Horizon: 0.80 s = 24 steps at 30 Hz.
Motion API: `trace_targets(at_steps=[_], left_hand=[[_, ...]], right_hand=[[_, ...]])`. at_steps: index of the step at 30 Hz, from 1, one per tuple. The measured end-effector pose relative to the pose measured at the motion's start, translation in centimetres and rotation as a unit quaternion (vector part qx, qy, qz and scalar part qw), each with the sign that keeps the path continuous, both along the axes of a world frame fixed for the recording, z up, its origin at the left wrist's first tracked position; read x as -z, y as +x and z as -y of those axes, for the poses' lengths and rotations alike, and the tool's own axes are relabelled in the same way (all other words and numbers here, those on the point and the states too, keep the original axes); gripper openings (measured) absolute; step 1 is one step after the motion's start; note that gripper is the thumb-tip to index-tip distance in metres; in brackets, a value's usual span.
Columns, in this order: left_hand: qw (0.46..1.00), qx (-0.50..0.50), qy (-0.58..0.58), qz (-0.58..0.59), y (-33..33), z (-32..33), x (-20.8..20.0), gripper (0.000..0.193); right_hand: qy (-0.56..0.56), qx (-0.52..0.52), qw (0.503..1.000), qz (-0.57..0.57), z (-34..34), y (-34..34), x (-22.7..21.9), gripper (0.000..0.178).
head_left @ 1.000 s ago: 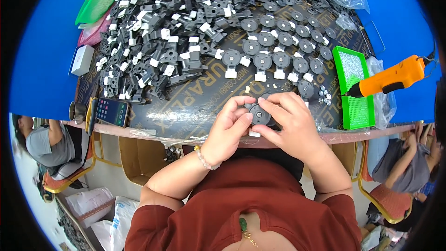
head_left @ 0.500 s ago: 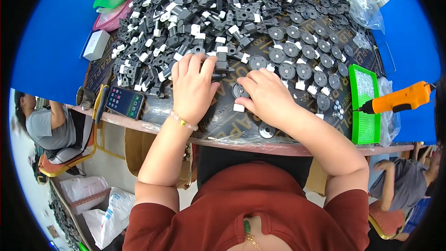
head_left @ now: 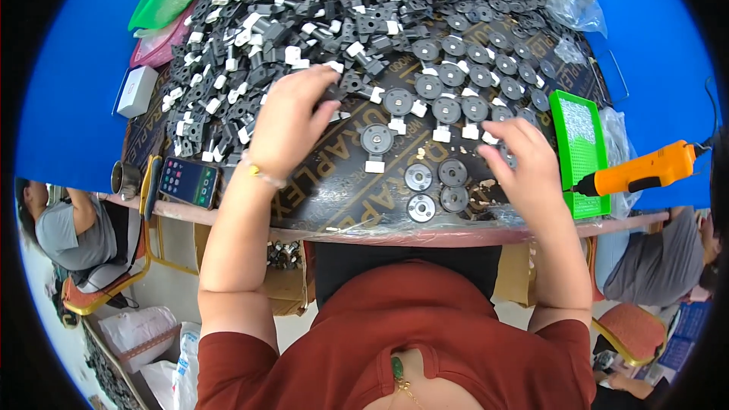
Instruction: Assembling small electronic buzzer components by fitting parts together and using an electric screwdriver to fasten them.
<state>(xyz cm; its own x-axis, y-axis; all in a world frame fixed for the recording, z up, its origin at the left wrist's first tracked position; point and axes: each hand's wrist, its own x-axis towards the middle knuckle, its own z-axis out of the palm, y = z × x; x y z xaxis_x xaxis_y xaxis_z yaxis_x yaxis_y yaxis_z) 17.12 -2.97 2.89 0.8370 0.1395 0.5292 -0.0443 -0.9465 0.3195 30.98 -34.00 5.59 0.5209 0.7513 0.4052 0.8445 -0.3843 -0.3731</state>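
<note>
My left hand is at the near edge of a heap of black plastic parts with white ends. Its fingers are curled around a dark part, mostly hidden by the hand. Over on the right, my right hand hovers beside the rows of round black discs, thumb and fingers apart with nothing visible between them. Between the hands lies a single black disc with a white tab. Nearer to me sit several loose discs, two with silvery faces.
A green tray of small metal pieces stands at the right, with an orange electric screwdriver across it. At the left are a phone, a metal cup and a white box. People sit on both sides.
My right hand has left the disc with the white tab and moved right toward the other discs. My left hand has curled around a dark part at the heap. The view has shifted slightly.
</note>
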Motion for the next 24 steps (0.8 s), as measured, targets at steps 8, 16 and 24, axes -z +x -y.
trace_targets(at_steps=[8,16,24], left_hand=[[0.75,0.193,-0.612,0.16,2.1,6.9,-6.1,0.041],[0.64,0.193,-0.742,0.041,7.7,9.9,-0.4,0.026],[0.502,0.206,-0.834,-0.103,6.8,10.6,1.2,0.041]], right_hand=[[0.012,0.223,0.968,-0.117,9.4,-1.3,0.7,0.014],[-0.016,0.259,0.966,-0.001,11.5,0.0,6.2,0.013],[-0.005,0.242,0.97,0.008,11.5,1.8,7.8,0.01]])
